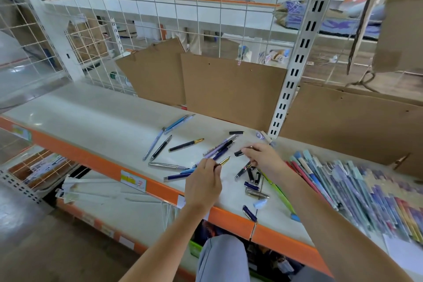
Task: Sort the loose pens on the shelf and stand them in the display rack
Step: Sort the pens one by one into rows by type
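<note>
Over a smooth white shelf (96, 121) edged in orange, a person's left hand (203, 183) pinches an uncapped pen with a gold nib (221, 163), while the right hand (263, 155) pinches a short black cap (239, 153) between fingertips. Slim loose pens (183, 144) in navy, lilac, silver and black lie scattered on the shelf between the hands and flat brown cardboard sheets (231, 89). Beside the right forearm lies a dense row of pastel pens (357, 185).
</note>
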